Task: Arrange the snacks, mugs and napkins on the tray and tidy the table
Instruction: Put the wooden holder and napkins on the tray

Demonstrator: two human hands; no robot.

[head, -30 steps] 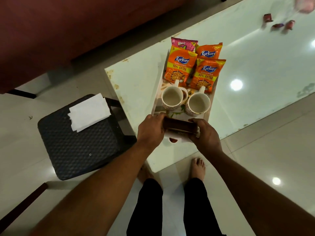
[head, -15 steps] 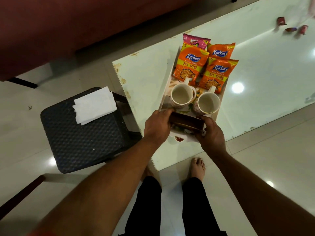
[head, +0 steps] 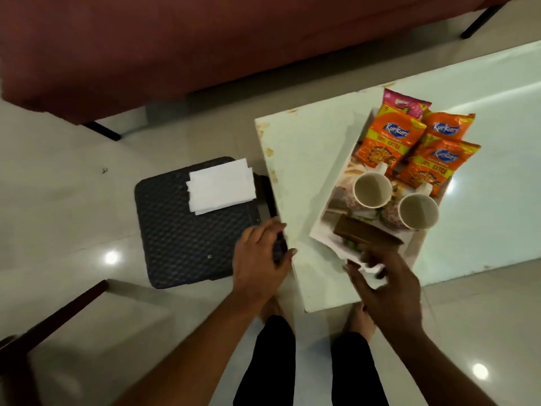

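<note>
A white tray (head: 339,177) lies on the pale table (head: 298,148). It carries three orange snack packets (head: 390,142), a pink packet (head: 405,104), two empty mugs (head: 371,189) and a brown wooden holder (head: 366,232) at its near end. White napkins (head: 221,186) are stacked on a dark woven stool (head: 187,235) left of the table. My left hand (head: 260,259) hovers between stool and table corner, fingers apart, holding nothing. My right hand (head: 383,285) is open just below the tray's near end, apart from the holder.
A dark red sofa (head: 205,39) fills the top of the view. A wooden bar (head: 58,315) crosses the floor at lower left. My bare feet (head: 360,320) stand on the tiled floor at the table's near edge.
Both hands have let go of the brown holder, which now rests on the tray. My left hand moved left toward the stool. The view swung left.
</note>
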